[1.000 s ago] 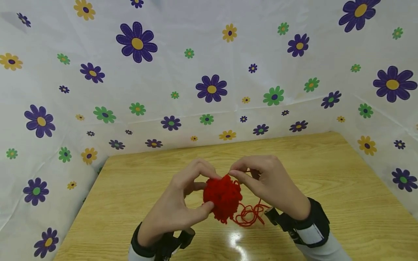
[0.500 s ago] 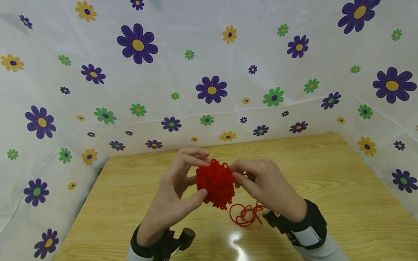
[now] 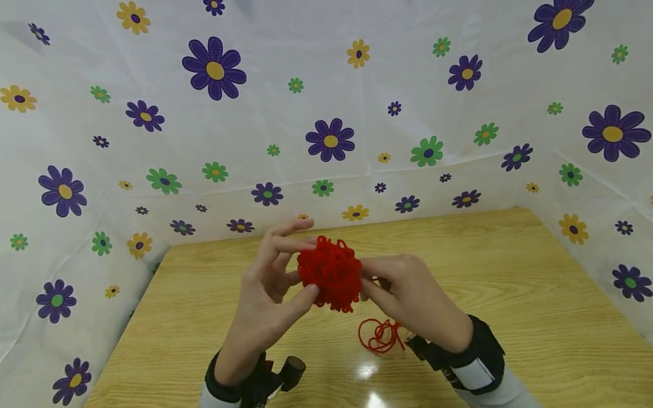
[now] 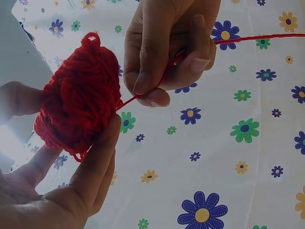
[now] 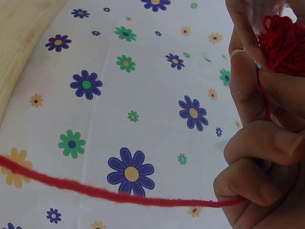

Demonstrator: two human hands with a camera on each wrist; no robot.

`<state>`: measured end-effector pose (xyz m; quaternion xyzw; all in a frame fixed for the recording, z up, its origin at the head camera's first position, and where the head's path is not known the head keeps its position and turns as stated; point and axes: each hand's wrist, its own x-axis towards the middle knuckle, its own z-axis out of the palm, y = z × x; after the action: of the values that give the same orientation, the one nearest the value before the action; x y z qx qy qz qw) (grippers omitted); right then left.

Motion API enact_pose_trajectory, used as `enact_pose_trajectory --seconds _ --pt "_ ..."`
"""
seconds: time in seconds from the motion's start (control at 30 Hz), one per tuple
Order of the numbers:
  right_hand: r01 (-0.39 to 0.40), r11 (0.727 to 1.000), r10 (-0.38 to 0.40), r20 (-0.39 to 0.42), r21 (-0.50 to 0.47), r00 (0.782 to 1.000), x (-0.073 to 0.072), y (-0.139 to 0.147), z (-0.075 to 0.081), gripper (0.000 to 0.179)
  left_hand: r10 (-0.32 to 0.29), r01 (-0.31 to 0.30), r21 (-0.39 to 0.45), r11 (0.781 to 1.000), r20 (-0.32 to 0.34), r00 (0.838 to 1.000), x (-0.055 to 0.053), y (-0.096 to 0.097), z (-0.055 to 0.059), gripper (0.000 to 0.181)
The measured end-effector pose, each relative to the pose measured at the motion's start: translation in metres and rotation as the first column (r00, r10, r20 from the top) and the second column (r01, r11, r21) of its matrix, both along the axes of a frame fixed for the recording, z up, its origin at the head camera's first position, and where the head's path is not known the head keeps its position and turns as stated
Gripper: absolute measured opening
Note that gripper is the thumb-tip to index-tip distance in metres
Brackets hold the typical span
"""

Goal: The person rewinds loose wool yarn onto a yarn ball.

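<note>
The left hand point(image 3: 261, 300) has its thumb and fingers curved round a ball of red yarn point(image 3: 330, 276), gripping it in the air above the wood-grain table point(image 3: 204, 300), with 1 fingertip standing clear near the top. Just beside the ball, the right hand point(image 3: 410, 292) pinches the yarn strand point(image 5: 109, 193) between thumb and forefinger; its other fingers are curled, and the strand passes through them and out the far side. A short, straight stretch of it shows between ball and pinch. Little loops stick out of the ball (a rather shaggy one, from where I stand). Black straps point(image 3: 487, 340) circle both wrists, next to pale sleeves point(image 3: 502, 391). Below the right hand, a loose tangle of red yarn point(image 3: 380, 337) lies on the table. Beyond, a white cloth point(image 3: 285, 119) printed with purple, yellow and green flowers surrounds 3 sides.
</note>
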<state>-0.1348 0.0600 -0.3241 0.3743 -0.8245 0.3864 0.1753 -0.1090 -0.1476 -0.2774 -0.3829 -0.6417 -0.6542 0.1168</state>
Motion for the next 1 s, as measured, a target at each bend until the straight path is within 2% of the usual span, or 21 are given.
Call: enact_pose_trajectory --seconds 0.27,0.43,0.63,1.0 --pt "-0.002 1.000 0.002 -0.017 0.011 1.000 0.003 -0.005 -0.003 0.007 0.014 -0.013 0.012 1.000 -0.014 1.000 0.002 0.002 0.002 0.038" --pt "-0.003 1.000 0.003 -0.012 0.014 1.000 0.005 -0.009 -0.002 0.004 0.074 -0.074 0.016 0.997 -0.030 0.997 0.002 0.001 0.001 0.042" --pt "-0.021 1.000 0.021 -0.003 0.014 1.000 0.009 -0.011 0.001 0.015 0.136 -0.134 0.049 0.990 -0.050 0.989 0.001 0.002 0.001 0.043" --pt "-0.020 1.000 0.020 -0.009 0.022 1.000 0.011 -0.011 0.003 0.019 0.166 -0.165 0.014 0.986 -0.078 0.983 0.000 0.003 0.002 0.046"
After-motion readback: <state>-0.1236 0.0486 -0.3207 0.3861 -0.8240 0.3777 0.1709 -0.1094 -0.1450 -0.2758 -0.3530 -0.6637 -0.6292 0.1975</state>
